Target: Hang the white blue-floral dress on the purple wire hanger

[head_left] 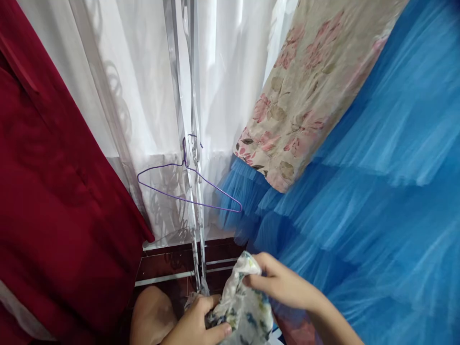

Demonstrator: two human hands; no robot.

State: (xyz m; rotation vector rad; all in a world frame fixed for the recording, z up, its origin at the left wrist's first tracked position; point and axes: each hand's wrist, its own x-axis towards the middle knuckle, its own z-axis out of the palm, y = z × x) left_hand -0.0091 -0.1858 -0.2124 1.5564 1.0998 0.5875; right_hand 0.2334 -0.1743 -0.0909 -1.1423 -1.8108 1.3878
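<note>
A white garment with a blue, green and yellow floral print is bunched up at the bottom centre, between my two hands. My left hand grips its left side, thumb and fingers closed on the cloth. Higher up on the right, my right hand pinches the garment's upper edge. The garment's lower part runs out of the frame, so its kind cannot be made out. Beyond my hands, a purple wire hanger hangs bare from a white metal rack.
Dark red cloth hangs at the left. On the right hang a beige floral garment and a layered blue tulle dress. White curtains cover the back. A bare knee shows beside my left hand, above dark floor tiles.
</note>
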